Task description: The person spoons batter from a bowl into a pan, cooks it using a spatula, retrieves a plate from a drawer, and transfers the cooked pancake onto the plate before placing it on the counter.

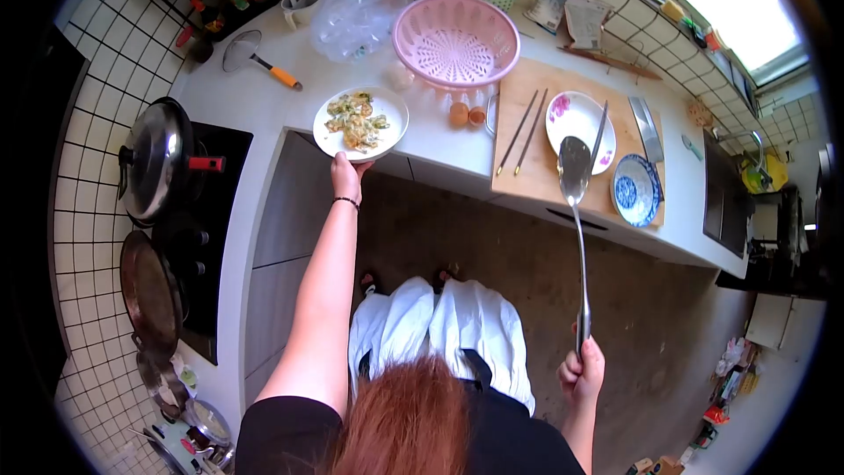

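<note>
My left hand [347, 179] grips the near rim of a white plate [396, 127], at the corner of the white counter. Pieces of cooked food [356, 121], yellowish with green bits, lie on the plate. On the right, my right hand [583, 373] is closed round the handle of a long metal ladle [576, 167]. The ladle points away from me, and its head overlaps in view a white bowl with pink flowers [565, 119]. Whether it touches that bowl I cannot tell. A blue-and-white bowl [636, 191] stands to the right of the ladle's head.
A pink colander [457, 40], a clear plastic bag [356, 18] and a strainer [264, 64] lie behind the plate. Chopsticks [519, 132] and a cleaver [646, 129] rest on the cutting board [536, 180]. To the left, a lidded pan [158, 161] sits on the black stove [224, 185]. Eggshells [466, 114] lie mid-counter.
</note>
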### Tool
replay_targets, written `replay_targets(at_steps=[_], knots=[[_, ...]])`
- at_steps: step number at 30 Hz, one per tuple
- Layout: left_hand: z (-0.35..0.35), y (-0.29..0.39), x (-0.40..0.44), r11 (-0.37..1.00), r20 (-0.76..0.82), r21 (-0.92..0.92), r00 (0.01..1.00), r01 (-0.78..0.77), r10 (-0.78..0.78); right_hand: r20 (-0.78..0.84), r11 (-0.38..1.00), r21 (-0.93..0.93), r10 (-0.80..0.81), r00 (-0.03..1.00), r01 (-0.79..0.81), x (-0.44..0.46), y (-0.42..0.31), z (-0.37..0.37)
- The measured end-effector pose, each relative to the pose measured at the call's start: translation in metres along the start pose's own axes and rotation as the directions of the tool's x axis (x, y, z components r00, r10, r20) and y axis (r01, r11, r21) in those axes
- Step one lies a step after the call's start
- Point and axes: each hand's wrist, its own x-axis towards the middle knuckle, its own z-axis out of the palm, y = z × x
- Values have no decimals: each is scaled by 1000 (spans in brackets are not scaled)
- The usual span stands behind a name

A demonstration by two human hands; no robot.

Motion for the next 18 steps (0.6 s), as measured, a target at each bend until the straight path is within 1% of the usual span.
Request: replay_targets(at_steps=[1, 4, 6, 8, 9, 10, 11, 13, 14, 15, 16, 17, 18], knots=[[1, -2, 9, 1000, 11, 19, 1000, -11, 11, 33, 1000, 1, -1, 999, 1, 3, 5, -1], [3, -14, 47, 994, -24, 80, 997, 79, -77, 65, 999, -36, 15, 998, -13, 25, 10, 5], [6, -16, 77, 940, -135, 267, 974, 210, -179, 92, 997, -71, 25, 995, -19, 38, 13, 7], [14, -11, 91, 818, -156, 458, 937, 349, -313, 94, 995, -99, 32, 995, -22, 42, 15, 10], [10, -21, 107, 837, -113, 435, 943, 331, -314, 87, 994, -110, 31, 996, -21, 39, 16, 11], [5, -21, 101, 859, -71, 409, 949, 308, -306, 115, 994, -109, 35, 993, -22, 27, 20, 8], [9, -29, 108, 903, -138, 305, 952, 304, -274, 115, 992, -125, 43, 993, -28, 26, 25, 8], [14, -39, 117, 958, -210, 191, 962, 216, -175, 130, 987, -158, 59, 990, -38, 29, 31, 10], [11, -49, 126, 961, -176, 244, 980, 133, -91, 144, 983, -177, 71, 987, -45, 32, 32, 16], [16, -51, 123, 950, -203, 302, 979, 73, -11, 150, 985, -167, 72, 986, -47, 31, 36, 22], [13, -47, 113, 951, -137, 309, 990, 20, 24, 170, 986, -160, 78, 982, -51, 31, 42, 29], [7, -48, 104, 933, -98, 348, 986, -90, 132, 192, 975, -220, 57, 980, -14, 30, 51, 32], [4, -41, 84, 892, -69, 437, 984, -120, 166, 221, 959, -283, 52, 974, 12, 35, 53, 36]])
